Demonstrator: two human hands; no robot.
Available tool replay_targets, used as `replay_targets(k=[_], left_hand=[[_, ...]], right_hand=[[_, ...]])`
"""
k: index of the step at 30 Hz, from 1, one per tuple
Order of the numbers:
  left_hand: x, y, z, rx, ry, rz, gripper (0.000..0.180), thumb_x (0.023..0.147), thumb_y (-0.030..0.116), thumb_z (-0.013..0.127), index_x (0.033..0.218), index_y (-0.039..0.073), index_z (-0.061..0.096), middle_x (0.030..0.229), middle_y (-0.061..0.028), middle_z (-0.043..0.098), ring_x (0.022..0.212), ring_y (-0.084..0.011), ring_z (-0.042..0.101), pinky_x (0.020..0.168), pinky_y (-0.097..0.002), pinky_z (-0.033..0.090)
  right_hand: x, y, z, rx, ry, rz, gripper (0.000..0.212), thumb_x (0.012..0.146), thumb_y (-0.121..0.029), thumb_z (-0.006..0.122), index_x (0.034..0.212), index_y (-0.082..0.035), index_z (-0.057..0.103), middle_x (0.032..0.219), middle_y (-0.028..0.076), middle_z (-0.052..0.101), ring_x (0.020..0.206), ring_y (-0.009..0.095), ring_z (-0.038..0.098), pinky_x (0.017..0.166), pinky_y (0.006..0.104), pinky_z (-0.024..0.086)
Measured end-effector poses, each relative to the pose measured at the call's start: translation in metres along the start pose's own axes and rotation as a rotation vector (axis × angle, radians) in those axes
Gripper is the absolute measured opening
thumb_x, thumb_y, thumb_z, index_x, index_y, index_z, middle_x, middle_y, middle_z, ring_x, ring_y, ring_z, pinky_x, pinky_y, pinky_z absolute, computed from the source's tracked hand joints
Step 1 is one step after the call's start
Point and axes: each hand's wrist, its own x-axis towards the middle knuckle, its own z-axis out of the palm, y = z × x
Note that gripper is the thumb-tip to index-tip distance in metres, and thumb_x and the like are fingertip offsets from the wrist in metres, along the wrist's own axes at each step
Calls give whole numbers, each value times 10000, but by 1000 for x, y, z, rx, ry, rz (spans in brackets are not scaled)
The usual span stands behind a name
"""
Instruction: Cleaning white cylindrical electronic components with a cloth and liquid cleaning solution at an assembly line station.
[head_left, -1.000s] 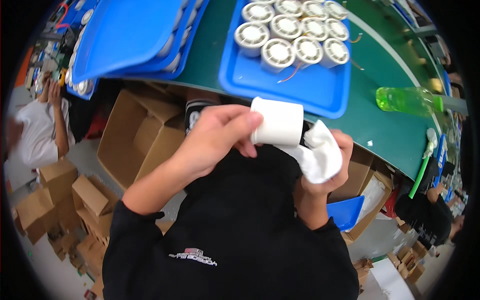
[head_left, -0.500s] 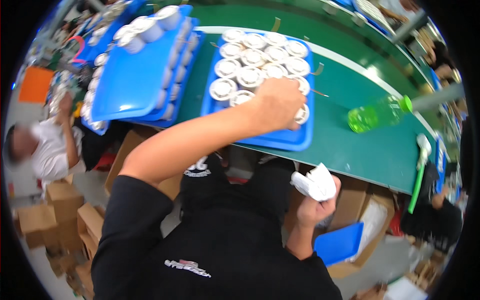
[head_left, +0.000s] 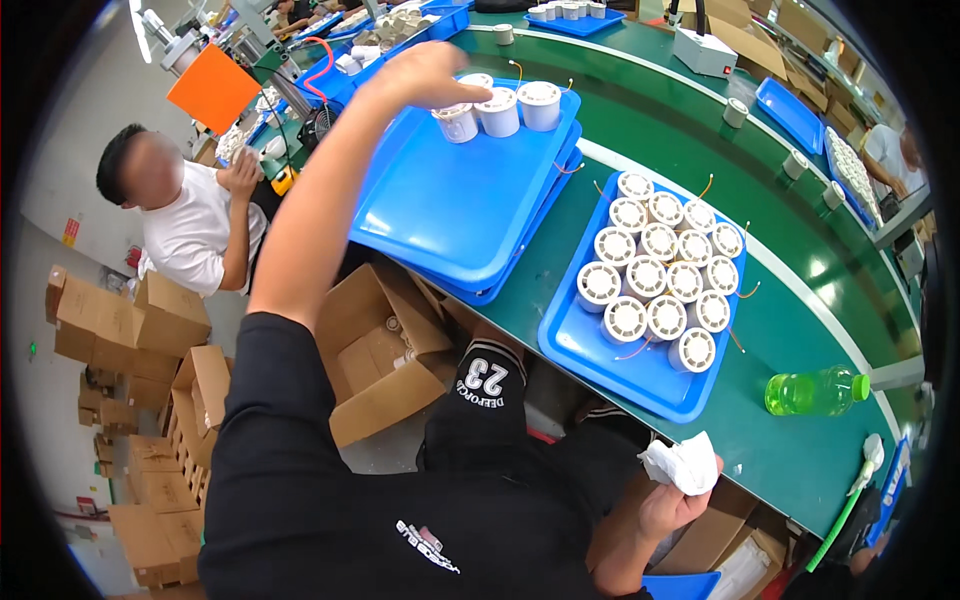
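My left hand [head_left: 425, 75] reaches over the far end of the stacked blue trays at the left. Its thumb is stretched out beside a few white cylindrical housings [head_left: 540, 106]; nothing shows in its grasp, though the fingertips are partly hidden. In my right hand [head_left: 672, 510], below the bench's front edge, is a crumpled white cloth or tissue [head_left: 684, 464]. Between the two hands a blue tray [head_left: 590, 357] holds several white housings [head_left: 658, 242] with slotted round tops, standing upright in close rows. Thin wires stick out from some of them.
A green bottle [head_left: 815, 391] lies on the green bench [head_left: 765, 350] right of the tray. Beyond it is a green-handled tool [head_left: 845, 510]. An open cardboard box [head_left: 375, 355] stands below the stacked trays [head_left: 440, 215]. At the left sits a co-worker [head_left: 185, 220].
My left hand has left the housings in the right-hand tray and swung left to the stacked trays. My right hand still holds the white cloth. The view has turned left.
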Motion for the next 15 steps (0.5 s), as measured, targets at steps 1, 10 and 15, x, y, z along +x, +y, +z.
replay_targets(k=[1, 10, 15], left_hand=[[11, -11, 3, 9, -152, -136, 653, 739, 614, 703, 1030, 29, 724, 959, -171, 703, 871, -287, 679, 753, -391, 519], [35, -27, 55, -116, -255, -126, 608, 607, 543, 828, 865, 8, 701, 849, -147, 702, 799, -260, 675, 681, -368, 509], [-5, -48, 21, -352, -174, -60, 640, 629, 462, 835, 1048, 6, 671, 987, -161, 689, 895, -272, 666, 798, -369, 517]], right_hand=[[3, -3, 9, -10, 7, -6, 223, 883, -95, 583, 1023, 76, 610, 1053, 113, 544, 962, 213, 567, 850, 309, 440], [13, -8, 61, -167, -159, -34, 215, 819, -55, 609, 1000, 50, 657, 998, 97, 550, 902, 193, 554, 810, 290, 434], [15, -7, 71, -217, -268, -71, 189, 817, 0, 626, 993, 51, 673, 912, 92, 569, 794, 164, 543, 674, 249, 419]])
